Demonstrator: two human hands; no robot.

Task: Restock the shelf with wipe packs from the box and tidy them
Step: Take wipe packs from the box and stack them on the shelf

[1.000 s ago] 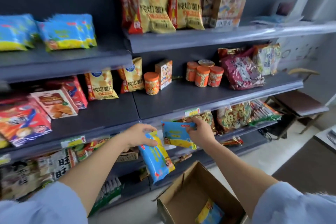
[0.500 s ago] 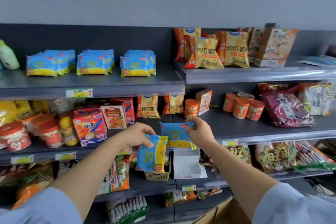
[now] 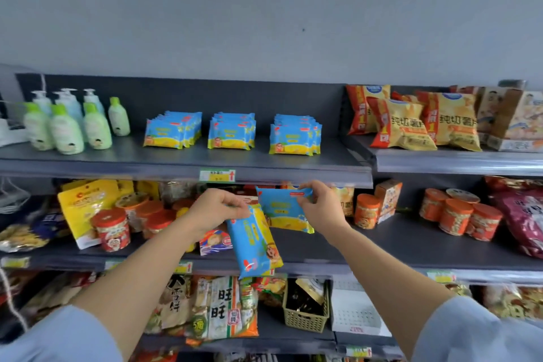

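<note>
One blue-and-yellow plastic wipe pack [image 3: 254, 244] hangs tilted, pinched by the left hand [image 3: 216, 209]. The right hand [image 3: 320, 209] pinches a second wipe pack [image 3: 280, 210] just below the dark grey shelf [image 3: 176, 163].

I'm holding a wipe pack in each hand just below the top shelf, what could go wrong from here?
The left hand pinches only the top end of its hanging wipe pack, so it may slip. Both hands sit just under the top shelf edge; the right hand could snag the second pack on it going up. Pushing in carelessly might topple the rows of packs standing there.
</note>
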